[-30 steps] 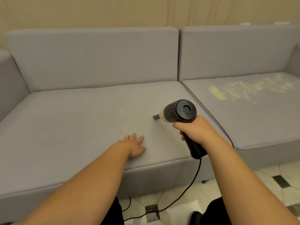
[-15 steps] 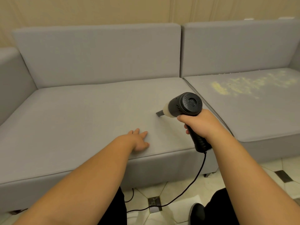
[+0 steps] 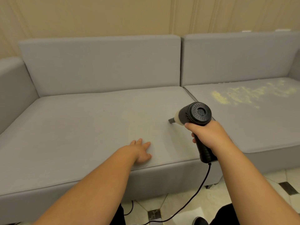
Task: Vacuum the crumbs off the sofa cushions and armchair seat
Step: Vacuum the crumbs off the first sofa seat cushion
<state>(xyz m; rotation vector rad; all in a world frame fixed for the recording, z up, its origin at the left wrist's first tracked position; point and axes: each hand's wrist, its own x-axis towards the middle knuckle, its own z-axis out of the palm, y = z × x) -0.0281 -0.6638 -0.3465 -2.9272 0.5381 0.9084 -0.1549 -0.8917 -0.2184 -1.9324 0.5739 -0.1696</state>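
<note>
A grey sofa fills the view. My right hand grips the handle of a black handheld vacuum, whose grey nozzle touches the right part of the left seat cushion. My left hand rests flat on that cushion near its front edge, fingers spread. Yellow crumbs lie scattered over the right seat cushion, toward its back.
The vacuum's black cord hangs from the handle down to the tiled floor. A grey armrest closes the sofa's left end. Back cushions stand against a beige wall. A dark shoe shows at the bottom.
The view has tilted down and shifted, so the sofa sits lower in frame. The vacuum nozzle has slid slightly right and back on the left cushion. My left hand stays flat.
</note>
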